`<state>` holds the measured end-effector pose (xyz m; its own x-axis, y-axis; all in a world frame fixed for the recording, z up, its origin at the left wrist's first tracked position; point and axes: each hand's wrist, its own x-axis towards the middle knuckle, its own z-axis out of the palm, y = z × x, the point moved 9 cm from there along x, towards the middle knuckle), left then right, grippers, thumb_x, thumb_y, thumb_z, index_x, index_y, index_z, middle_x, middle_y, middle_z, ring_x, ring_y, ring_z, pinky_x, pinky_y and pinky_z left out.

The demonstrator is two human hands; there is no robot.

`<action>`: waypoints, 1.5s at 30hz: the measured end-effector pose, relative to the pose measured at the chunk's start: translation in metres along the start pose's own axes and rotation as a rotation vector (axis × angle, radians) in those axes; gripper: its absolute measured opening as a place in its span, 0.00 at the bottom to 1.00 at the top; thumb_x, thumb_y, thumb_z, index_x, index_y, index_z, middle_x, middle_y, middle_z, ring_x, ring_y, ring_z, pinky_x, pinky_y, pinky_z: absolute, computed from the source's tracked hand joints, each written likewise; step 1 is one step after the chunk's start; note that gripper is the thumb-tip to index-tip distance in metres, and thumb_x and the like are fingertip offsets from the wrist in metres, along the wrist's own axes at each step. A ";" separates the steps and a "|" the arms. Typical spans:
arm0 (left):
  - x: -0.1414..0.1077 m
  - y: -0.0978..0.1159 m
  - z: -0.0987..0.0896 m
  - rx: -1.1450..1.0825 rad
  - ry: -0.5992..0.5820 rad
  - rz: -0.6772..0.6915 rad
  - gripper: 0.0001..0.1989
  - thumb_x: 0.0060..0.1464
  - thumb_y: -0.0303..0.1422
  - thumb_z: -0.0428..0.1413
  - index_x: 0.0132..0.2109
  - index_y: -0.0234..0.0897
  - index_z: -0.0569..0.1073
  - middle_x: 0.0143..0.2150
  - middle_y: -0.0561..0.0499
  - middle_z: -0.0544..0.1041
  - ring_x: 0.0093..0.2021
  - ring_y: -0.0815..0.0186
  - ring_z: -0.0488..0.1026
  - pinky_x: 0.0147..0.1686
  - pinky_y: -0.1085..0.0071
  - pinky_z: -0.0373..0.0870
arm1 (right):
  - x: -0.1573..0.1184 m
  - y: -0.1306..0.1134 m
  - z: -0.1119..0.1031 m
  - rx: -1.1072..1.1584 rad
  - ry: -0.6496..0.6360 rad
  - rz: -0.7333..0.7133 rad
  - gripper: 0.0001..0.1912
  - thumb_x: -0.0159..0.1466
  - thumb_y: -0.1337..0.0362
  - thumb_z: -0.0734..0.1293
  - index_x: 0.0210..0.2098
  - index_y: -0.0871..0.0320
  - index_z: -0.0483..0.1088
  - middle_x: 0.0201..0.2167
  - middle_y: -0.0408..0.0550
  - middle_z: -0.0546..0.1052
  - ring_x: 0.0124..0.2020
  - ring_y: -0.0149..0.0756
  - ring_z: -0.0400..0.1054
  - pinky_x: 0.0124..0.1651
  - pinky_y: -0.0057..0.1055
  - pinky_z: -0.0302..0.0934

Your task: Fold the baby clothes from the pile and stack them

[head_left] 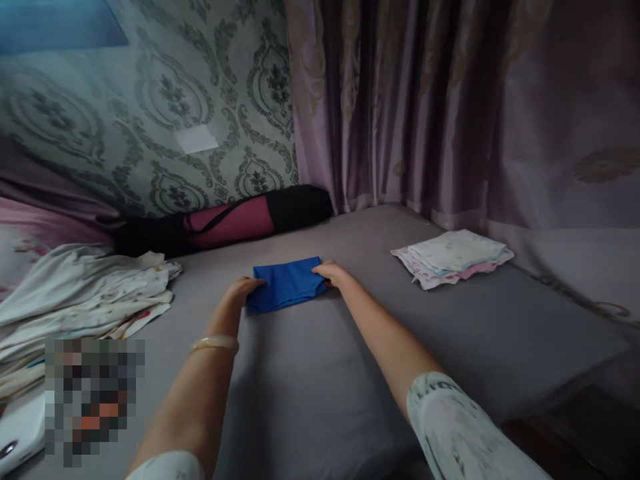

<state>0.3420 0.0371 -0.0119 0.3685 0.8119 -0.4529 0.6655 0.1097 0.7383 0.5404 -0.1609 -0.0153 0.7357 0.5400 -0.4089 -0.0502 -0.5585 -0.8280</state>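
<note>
A folded piece of blue cloth lies near the middle of the grey-covered bed. My left hand grips its left edge, thumb on top and the other fingers mostly hidden. At the opposite edge, my right hand pinches the cloth with the thumb above and fingers tucked underneath. The blue cloth forms a flat rectangle, slightly loose along its near side. A pale bangle circles my left wrist.
A stack of folded light cloths sits to the right. Loose light-coloured fabric is heaped at left, above a white object and a blurred-out patch. A long black and pink bag lies along the wall; curtains hang behind.
</note>
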 end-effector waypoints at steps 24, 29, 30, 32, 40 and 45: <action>-0.161 0.171 0.282 -0.448 -0.882 0.317 0.26 0.56 0.24 0.55 0.61 0.43 0.64 0.41 0.47 0.79 0.28 0.71 0.75 0.34 0.70 0.77 | -0.076 0.083 -0.358 -0.013 0.288 -0.022 0.20 0.59 0.77 0.59 0.46 0.60 0.74 0.35 0.52 0.80 0.30 0.33 0.73 0.35 0.29 0.67; -0.191 0.189 0.342 -0.500 -0.927 0.305 0.27 0.57 0.23 0.53 0.63 0.45 0.62 0.45 0.46 0.78 0.32 0.69 0.76 0.38 0.65 0.77 | -0.079 0.076 -0.421 -0.387 0.445 -0.070 0.20 0.59 0.78 0.60 0.47 0.61 0.75 0.39 0.52 0.80 0.35 0.33 0.74 0.38 0.28 0.67; -0.195 0.192 0.352 -0.515 -0.928 0.301 0.28 0.58 0.23 0.52 0.63 0.45 0.61 0.46 0.45 0.77 0.32 0.69 0.76 0.39 0.65 0.77 | -0.078 0.072 -0.429 -0.474 0.468 -0.084 0.21 0.59 0.78 0.60 0.48 0.62 0.75 0.41 0.53 0.80 0.36 0.34 0.74 0.39 0.28 0.67; -0.203 0.195 0.369 -0.545 -0.912 0.286 0.29 0.58 0.22 0.50 0.65 0.45 0.59 0.49 0.44 0.76 0.32 0.68 0.76 0.39 0.64 0.77 | -0.074 0.066 -0.442 -0.629 0.521 -0.123 0.23 0.59 0.80 0.60 0.50 0.64 0.73 0.45 0.55 0.79 0.41 0.36 0.74 0.44 0.29 0.66; -0.213 0.194 0.417 -0.629 -0.830 0.190 0.34 0.60 0.22 0.47 0.68 0.50 0.50 0.51 0.45 0.74 0.34 0.69 0.76 0.37 0.65 0.78 | -0.058 0.074 -0.459 -0.937 0.718 -0.067 0.18 0.65 0.72 0.60 0.53 0.60 0.72 0.50 0.60 0.76 0.50 0.44 0.71 0.50 0.38 0.63; -0.208 0.191 0.429 -0.652 -0.828 0.183 0.34 0.60 0.22 0.45 0.69 0.51 0.49 0.52 0.45 0.73 0.35 0.68 0.76 0.39 0.62 0.78 | -0.050 0.076 -0.456 -1.027 0.713 -0.129 0.20 0.67 0.72 0.56 0.56 0.60 0.69 0.52 0.62 0.74 0.51 0.44 0.70 0.50 0.39 0.62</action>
<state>0.6708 -0.3569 0.0085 0.9167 0.2314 -0.3257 0.1706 0.5104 0.8428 0.8077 -0.5180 0.1174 0.9131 0.3460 0.2156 0.3614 -0.9318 -0.0353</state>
